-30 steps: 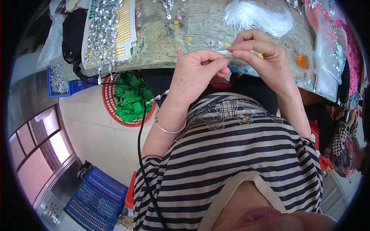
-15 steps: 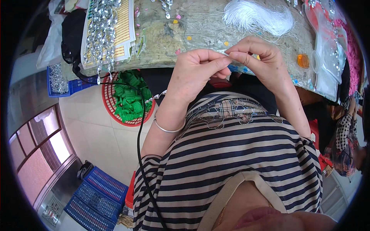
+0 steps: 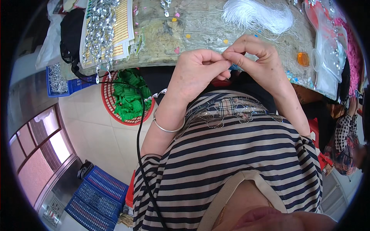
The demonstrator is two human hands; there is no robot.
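Observation:
Over the table's near edge, my left hand (image 3: 196, 73) and my right hand (image 3: 259, 59) meet, their thumbs and forefingers pinched together at the tips. Whatever lies between the fingertips is too small or too hidden to make out. A silver bangle circles my left wrist. Beyond my right hand, a loose bundle of white thread (image 3: 257, 17) rests on the table (image 3: 204, 27). Strands of clear faceted beads (image 3: 99, 32) lie on yellow-lined sheets at the left, their ends hanging over the edge.
A small orange piece (image 3: 303, 59) and clear plastic bags (image 3: 327, 65) lie at the right. Below the table's left side stand a blue tray of clear beads (image 3: 58, 81) and a red basket (image 3: 109, 101) holding green material. A black cable (image 3: 139, 154) runs past my left arm.
My right hand has shifted slightly left and up, its fingertips closer to the left hand's. The pale bit seen between them earlier no longer shows.

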